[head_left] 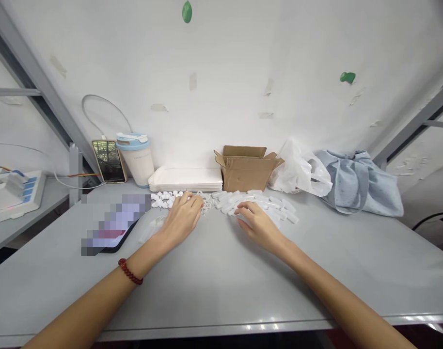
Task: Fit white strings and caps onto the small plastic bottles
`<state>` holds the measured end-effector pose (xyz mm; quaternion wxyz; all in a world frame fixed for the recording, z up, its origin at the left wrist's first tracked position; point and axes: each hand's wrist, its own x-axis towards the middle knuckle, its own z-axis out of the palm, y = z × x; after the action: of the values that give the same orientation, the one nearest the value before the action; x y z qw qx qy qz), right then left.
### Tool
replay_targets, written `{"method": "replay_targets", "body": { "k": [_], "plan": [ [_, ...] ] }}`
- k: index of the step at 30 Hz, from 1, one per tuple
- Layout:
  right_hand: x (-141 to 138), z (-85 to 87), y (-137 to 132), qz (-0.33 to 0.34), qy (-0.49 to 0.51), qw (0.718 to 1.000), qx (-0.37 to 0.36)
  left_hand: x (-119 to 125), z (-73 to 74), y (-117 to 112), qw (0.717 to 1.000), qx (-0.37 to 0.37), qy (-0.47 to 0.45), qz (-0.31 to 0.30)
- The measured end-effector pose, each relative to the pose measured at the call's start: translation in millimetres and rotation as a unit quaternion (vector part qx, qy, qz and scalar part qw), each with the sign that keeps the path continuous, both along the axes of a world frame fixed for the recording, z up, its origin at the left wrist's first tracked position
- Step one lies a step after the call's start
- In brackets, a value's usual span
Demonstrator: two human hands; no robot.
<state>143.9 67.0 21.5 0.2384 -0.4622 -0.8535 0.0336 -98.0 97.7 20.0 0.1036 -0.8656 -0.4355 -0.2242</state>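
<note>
Toward the far edge of the worktop [221, 286], white caps [159, 204], pale loops [208, 199] and smooth translucent tubes [265, 201] lie loosely heaped, apparently mostly unjoined, a few clear pieces [147, 230] lying apart; left hand [182, 218] at the caps, grip indeterminable; right hand [260, 225] by the tubes, thumb and fingers spread.

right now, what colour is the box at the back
The box is brown, shown in the head view.

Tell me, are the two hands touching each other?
Apart. The head view shows a strip of grey tabletop between the left hand and the right hand.
</note>
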Motion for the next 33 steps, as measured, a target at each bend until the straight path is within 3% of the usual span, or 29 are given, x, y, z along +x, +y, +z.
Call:
{"method": "replay_targets", "body": {
  "k": [5, 10, 20, 29, 33],
  "plan": [
    [4.6, 1.0, 1.6, -0.002, -0.008, 1.000, 0.022, -1.9, -5.9, -3.3, 1.000, 0.001, 0.016, -0.013],
    [8.3, 1.8, 4.8, -0.019, -0.028, 0.999, 0.041, -2.4, -5.2, -2.3, 1.000, -0.013, -0.010, 0.013],
    [4.0, -1.0, 4.6, -0.021, -0.124, 0.992, 0.002, -0.3, -3.6, -6.2, 0.998, -0.049, 0.029, 0.017],
    [2.0, -7.1, 6.7, -0.033, -0.131, 0.991, 0.012, 1.8, -5.9, -2.0, 0.994, 0.008, -0.077, 0.070],
    [2.2, -9.6, 8.8, -0.031, -0.139, 0.990, 0.020, 4.2, -2.3, -3.8, 0.987, 0.005, -0.152, 0.059]
  ]
}}
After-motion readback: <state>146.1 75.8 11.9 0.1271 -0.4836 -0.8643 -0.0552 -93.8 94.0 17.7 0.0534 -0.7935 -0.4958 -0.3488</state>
